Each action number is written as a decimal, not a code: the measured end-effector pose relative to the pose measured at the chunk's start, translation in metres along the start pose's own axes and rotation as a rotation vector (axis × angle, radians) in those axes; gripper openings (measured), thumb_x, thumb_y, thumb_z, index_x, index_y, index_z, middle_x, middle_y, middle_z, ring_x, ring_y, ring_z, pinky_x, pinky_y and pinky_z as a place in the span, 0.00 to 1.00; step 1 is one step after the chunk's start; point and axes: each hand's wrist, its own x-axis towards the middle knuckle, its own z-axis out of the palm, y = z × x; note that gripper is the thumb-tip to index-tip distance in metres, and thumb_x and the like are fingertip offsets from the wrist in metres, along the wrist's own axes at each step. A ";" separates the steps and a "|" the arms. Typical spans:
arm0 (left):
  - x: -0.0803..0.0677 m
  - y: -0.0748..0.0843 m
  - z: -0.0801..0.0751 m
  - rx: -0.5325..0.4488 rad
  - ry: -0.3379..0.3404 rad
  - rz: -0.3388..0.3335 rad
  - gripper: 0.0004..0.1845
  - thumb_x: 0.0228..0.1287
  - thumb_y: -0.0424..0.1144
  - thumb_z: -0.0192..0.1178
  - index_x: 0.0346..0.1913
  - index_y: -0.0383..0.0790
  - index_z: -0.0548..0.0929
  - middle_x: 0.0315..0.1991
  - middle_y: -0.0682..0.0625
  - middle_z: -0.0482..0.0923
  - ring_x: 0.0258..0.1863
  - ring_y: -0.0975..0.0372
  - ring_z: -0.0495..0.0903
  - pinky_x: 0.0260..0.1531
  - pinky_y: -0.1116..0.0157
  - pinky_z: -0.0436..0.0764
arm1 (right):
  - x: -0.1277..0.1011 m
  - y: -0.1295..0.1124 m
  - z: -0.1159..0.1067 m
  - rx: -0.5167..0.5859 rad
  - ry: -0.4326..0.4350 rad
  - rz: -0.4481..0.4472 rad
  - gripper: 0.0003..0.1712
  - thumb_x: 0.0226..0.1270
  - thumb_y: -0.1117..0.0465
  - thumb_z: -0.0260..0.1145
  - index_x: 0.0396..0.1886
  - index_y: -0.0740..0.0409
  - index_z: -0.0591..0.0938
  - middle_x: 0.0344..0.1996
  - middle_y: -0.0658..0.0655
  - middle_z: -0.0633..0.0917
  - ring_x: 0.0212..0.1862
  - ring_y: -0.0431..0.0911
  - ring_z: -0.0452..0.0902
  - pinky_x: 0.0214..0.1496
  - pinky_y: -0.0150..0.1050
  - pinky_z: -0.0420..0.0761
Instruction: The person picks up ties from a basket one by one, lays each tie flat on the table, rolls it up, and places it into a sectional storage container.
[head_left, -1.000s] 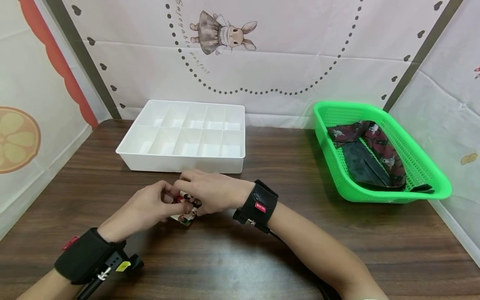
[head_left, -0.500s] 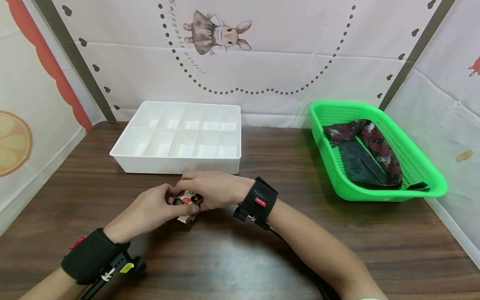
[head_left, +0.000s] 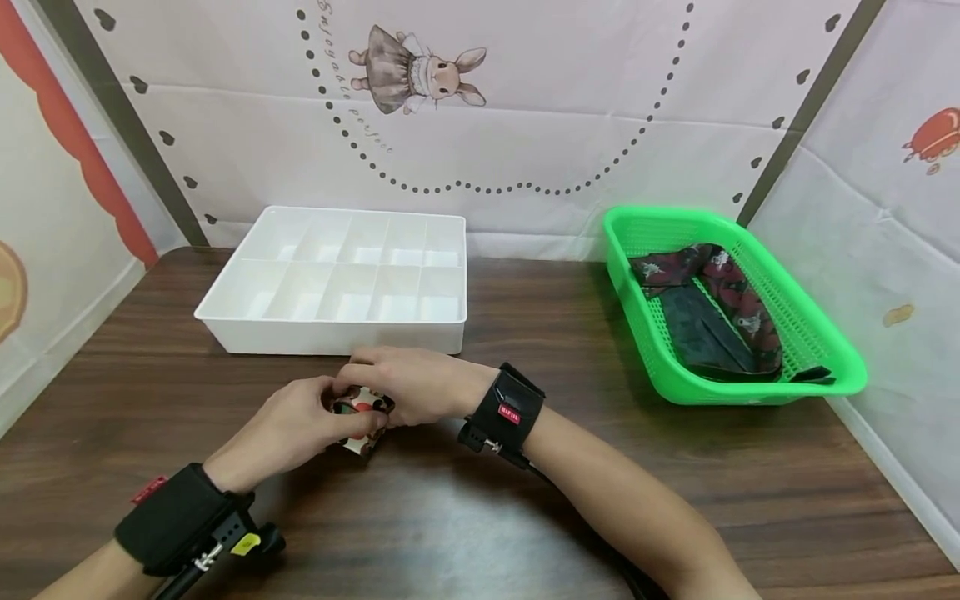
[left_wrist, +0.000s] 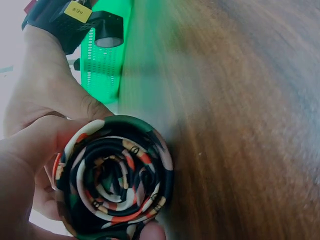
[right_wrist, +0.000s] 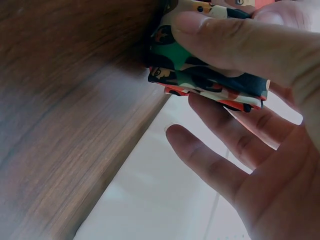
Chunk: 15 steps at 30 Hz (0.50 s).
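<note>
The brown wooden table [head_left: 750, 483] is carrying everything here. Sitting at its right end is the green basket [head_left: 817, 333], with dark patterned ties [head_left: 712, 308] lying inside. Toward the back left, the white divided tray [head_left: 247, 329] is waiting just beyond the hands. The right hand [head_left: 412, 383] is curling over the rolled patterned tie [head_left: 360, 412], thumb pressing on its side, while the left hand [head_left: 292, 425] is gripping the same roll from the other side, low over the tabletop in front of the tray.

One rolled tie [head_left: 362, 410], one tray [head_left: 330, 333], one basket [head_left: 840, 367].
</note>
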 end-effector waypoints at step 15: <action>-0.002 0.005 0.005 0.013 0.053 -0.051 0.28 0.62 0.56 0.71 0.48 0.36 0.76 0.33 0.48 0.74 0.27 0.56 0.71 0.26 0.60 0.67 | -0.002 -0.003 0.000 0.024 0.003 -0.012 0.34 0.61 0.66 0.82 0.67 0.54 0.80 0.56 0.51 0.77 0.56 0.41 0.73 0.59 0.28 0.72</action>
